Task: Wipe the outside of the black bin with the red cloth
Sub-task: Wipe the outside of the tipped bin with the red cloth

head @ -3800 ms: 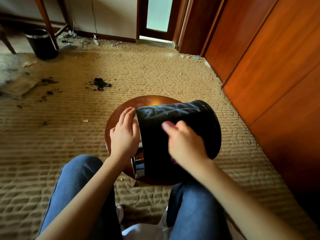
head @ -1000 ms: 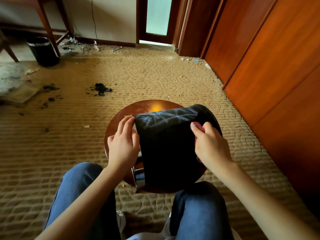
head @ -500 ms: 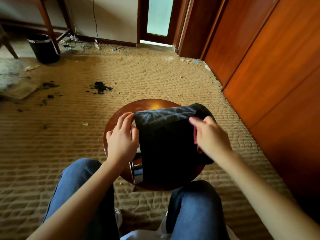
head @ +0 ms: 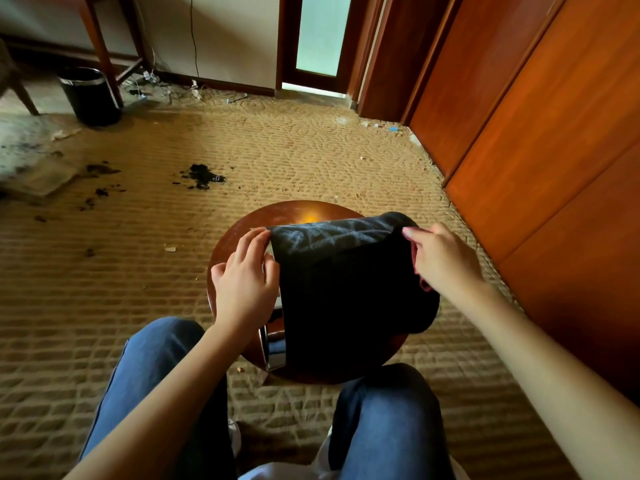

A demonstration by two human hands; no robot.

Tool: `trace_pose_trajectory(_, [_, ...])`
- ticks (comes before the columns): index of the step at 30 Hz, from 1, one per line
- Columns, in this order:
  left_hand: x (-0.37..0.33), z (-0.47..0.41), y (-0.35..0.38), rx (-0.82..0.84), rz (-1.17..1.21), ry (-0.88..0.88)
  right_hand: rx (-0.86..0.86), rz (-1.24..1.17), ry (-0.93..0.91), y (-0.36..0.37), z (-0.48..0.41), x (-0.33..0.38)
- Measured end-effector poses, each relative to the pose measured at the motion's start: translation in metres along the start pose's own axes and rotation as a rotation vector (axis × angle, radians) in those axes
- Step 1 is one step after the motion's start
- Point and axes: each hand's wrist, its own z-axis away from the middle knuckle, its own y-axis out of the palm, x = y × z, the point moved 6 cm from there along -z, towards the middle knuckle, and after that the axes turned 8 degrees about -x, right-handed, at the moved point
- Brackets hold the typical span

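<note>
Round counter (head: 294, 211) is carrying bin (head: 346, 299) sideways; left hand (head: 242, 282) bracing it, fingers (head: 256, 244) loosely spread; right hand (head: 446, 261) pinching cloth (head: 424, 284). Bin could roll off if brace slackens.

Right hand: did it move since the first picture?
Yes. The right hand, holding the red cloth, slid from the middle of the black bin to its right side, toward the wooden panels.

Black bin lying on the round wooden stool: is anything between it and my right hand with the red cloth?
Nothing visible is. The right hand holds the red cloth, mostly hidden under the palm, against the right side of the black cylindrical bin on the round wooden stool. The left hand rests on its left side.
</note>
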Motion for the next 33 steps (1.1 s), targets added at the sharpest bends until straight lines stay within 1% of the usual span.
trace_pose_trajectory(1, [0.000, 0.000, 0.000, 0.003, -0.007, 0.006, 0.005, 0.002, 0.039, -0.001, -0.006, -0.003])
trace_pose_trajectory(2, [0.000, 0.000, 0.000, 0.004, -0.011, 0.009, 0.013, 0.004, 0.025, -0.001, -0.004, 0.003])
trace_pose_trajectory(4, [0.001, -0.001, 0.000, -0.002, -0.007, 0.005, -0.006, -0.037, -0.168, 0.003, 0.018, 0.032])
trace_pose_trajectory(6, [0.001, -0.003, 0.000, -0.003, 0.006, -0.011, 0.005, -0.154, -0.362, 0.003, 0.050, 0.056])
trace_pose_trajectory(7, [0.001, -0.004, 0.001, -0.003, 0.009, -0.015, 0.003, -0.161, -0.444, 0.004, 0.056, 0.058])
trace_pose_trajectory(8, [0.001, -0.004, 0.001, 0.002, 0.007, -0.013, -0.007, -0.136, -0.485, 0.003, 0.051, 0.055])
trace_pose_trajectory(9, [0.001, -0.004, 0.002, 0.007, 0.002, -0.008, -0.020, -0.102, -0.447, 0.002, 0.039, 0.045])
trace_pose_trajectory(12, [0.001, -0.005, 0.002, 0.014, -0.012, -0.009, -0.030, -0.046, -0.123, 0.005, -0.006, -0.002])
trace_pose_trajectory(13, [0.001, -0.006, 0.001, 0.012, -0.012, -0.009, -0.027, -0.048, -0.075, 0.007, -0.011, -0.007])
trace_pose_trajectory(14, [0.001, -0.006, 0.001, 0.008, -0.012, -0.010, -0.017, -0.052, -0.056, 0.008, -0.011, -0.002])
trace_pose_trajectory(15, [0.001, -0.007, 0.001, 0.005, -0.010, -0.013, -0.023, -0.066, -0.093, 0.007, -0.004, 0.012])
trace_pose_trajectory(16, [0.002, -0.006, 0.001, 0.002, -0.006, -0.017, -0.044, -0.110, -0.186, 0.006, 0.008, 0.031])
trace_pose_trajectory(18, [0.002, -0.005, 0.001, 0.002, 0.001, -0.013, -0.016, -0.227, -0.380, 0.005, 0.040, 0.061])
trace_pose_trajectory(19, [0.001, -0.004, 0.001, 0.000, 0.004, -0.007, 0.013, -0.241, -0.455, 0.005, 0.048, 0.067])
trace_pose_trajectory(20, [0.000, -0.003, 0.001, -0.001, 0.007, -0.003, 0.022, -0.222, -0.487, 0.004, 0.045, 0.065])
trace_pose_trajectory(21, [0.000, -0.002, 0.001, 0.003, 0.010, -0.003, -0.003, -0.193, -0.447, 0.003, 0.034, 0.056])
trace_pose_trajectory(24, [0.000, -0.002, 0.001, 0.007, -0.004, -0.008, -0.043, -0.086, -0.166, 0.006, -0.011, 0.005])
trace_pose_trajectory(26, [-0.001, -0.001, 0.001, 0.006, -0.019, 0.006, -0.051, -0.050, -0.085, 0.005, -0.018, -0.002])
trace_pose_trajectory(27, [0.000, -0.001, 0.000, 0.003, -0.019, 0.007, -0.037, -0.058, -0.108, 0.004, -0.011, 0.010])
trace_pose_trajectory(28, [0.000, -0.001, 0.000, 0.002, -0.014, 0.004, -0.028, -0.103, -0.177, 0.002, 0.001, 0.029])
trace_pose_trajectory(31, [0.000, 0.001, 0.000, 0.004, -0.002, 0.003, 0.050, -0.308, -0.511, -0.003, 0.055, 0.084])
trace_pose_trajectory(32, [-0.001, 0.001, -0.001, 0.007, -0.004, 0.006, 0.086, -0.305, -0.600, -0.002, 0.063, 0.089])
trace_pose_trajectory(33, [-0.001, 0.000, 0.000, 0.014, -0.006, 0.010, 0.085, -0.285, -0.624, -0.003, 0.059, 0.084])
